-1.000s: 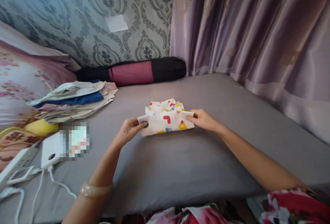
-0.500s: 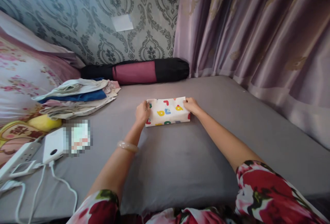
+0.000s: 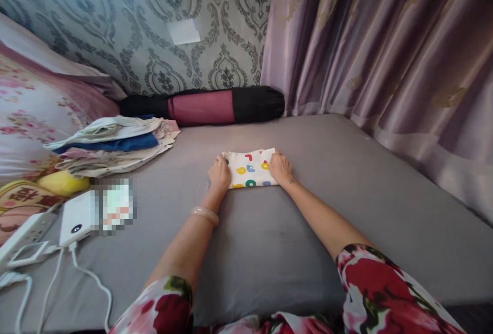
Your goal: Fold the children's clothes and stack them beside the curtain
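A folded white cloth [image 3: 250, 171] printed with red, yellow, blue and green letter-like shapes lies on the grey sheet in front of me. My left hand [image 3: 220, 172] is closed around its left edge, a pale bangle on that wrist. At the opposite end, my right hand [image 3: 281, 167] grips the right edge with its fingers curled over the print. Both hands hide the cloth's side edges. Its top edge is slightly uneven, with a corner standing up beside the right hand.
Stacked folded clothes [image 3: 115, 144] lie at left, by a floral pillow [image 3: 26, 123]. Nearer are a white power bank [image 3: 78, 216], a power strip [image 3: 29, 236] and white cables [image 3: 92, 275]. A black and maroon long bag [image 3: 202, 106] rests against the wall; a curtain [image 3: 370, 41] hangs at right.
My hands have moved closer together, the right one inward over the cloth. The cloth looks narrower between them, and its lower edge has shifted a little.
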Tool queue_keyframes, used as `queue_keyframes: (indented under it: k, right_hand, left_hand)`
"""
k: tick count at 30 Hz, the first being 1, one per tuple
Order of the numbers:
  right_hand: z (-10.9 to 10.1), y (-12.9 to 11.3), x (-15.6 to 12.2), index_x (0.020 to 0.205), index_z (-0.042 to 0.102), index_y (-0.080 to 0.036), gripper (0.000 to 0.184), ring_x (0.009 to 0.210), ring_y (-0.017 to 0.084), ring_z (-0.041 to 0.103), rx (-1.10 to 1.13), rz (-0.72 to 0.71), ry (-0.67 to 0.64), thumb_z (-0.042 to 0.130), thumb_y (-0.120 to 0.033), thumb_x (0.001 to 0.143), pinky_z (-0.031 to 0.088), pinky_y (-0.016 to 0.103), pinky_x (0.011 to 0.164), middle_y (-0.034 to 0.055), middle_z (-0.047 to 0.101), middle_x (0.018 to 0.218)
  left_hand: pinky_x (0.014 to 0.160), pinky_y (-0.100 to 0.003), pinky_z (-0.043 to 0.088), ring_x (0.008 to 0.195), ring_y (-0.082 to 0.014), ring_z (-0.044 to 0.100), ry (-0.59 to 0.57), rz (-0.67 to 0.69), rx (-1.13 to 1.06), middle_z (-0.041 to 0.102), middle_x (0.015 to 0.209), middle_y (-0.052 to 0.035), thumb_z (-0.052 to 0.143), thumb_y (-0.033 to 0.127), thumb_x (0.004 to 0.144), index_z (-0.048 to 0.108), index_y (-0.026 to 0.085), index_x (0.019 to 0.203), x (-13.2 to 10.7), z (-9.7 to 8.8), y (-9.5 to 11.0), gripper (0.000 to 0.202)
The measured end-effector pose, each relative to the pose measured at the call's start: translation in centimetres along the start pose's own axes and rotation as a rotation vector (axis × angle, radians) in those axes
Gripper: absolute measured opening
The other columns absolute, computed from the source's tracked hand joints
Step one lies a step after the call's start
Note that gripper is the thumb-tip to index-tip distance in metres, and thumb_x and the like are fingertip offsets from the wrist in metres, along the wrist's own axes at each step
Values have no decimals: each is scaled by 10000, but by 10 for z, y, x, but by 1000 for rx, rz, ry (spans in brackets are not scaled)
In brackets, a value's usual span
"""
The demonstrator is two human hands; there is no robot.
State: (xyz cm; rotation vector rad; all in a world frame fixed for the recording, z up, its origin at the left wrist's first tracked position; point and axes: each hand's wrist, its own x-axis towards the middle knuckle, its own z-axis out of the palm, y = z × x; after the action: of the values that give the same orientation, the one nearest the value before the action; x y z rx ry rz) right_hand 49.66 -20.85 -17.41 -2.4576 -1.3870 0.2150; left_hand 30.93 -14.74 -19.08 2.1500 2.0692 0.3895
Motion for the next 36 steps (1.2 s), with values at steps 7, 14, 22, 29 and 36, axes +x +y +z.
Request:
queue_keyframes:
  k: [7,14,22,29,36]
  right_hand:
    - [3,1,10,1147,533,-93,317,1015,279,654,22,40,-10,278,-192,985,472,363,838,212,672,1068]
    - [5,1,17,1157,527,-89,303,1012,273,655,19,65,-32,315,-157,953,474,357,832,223,668,1083]
    - [7,0,22,1161,515,-70,308,1020,281,651,17,68,-52,312,-112,934,475,375,842,232,666,1075]
    - [13,-1,25,1149,510,-68,296,1015,282,654,29,117,-24,307,-105,937,476,379,848,232,671,1061]
    - [9,-3,28,1203,492,-65,303,1051,276,639,42,137,-63,383,-130,928,473,370,871,228,659,1092]
  left_hand:
    - [782,-407,498,969,-307,664,-42,-14,41,679,1031,-185,287,241,965,529,138,1135,8,-3,0,313]
    - [761,-402,506,950,-306,674,-51,-4,94,694,1009,-173,281,236,957,558,158,1137,11,-2,2,340]
    - [774,-412,508,955,-313,674,-29,-33,83,690,1010,-198,295,264,957,570,134,1135,13,-1,3,353]
    - [777,-404,508,957,-314,673,15,-67,65,686,1011,-211,307,323,965,574,111,1105,11,1,3,368]
    - [821,-400,496,1014,-306,656,-76,-52,10,674,1078,-212,289,345,969,556,121,1148,17,-5,1,392]
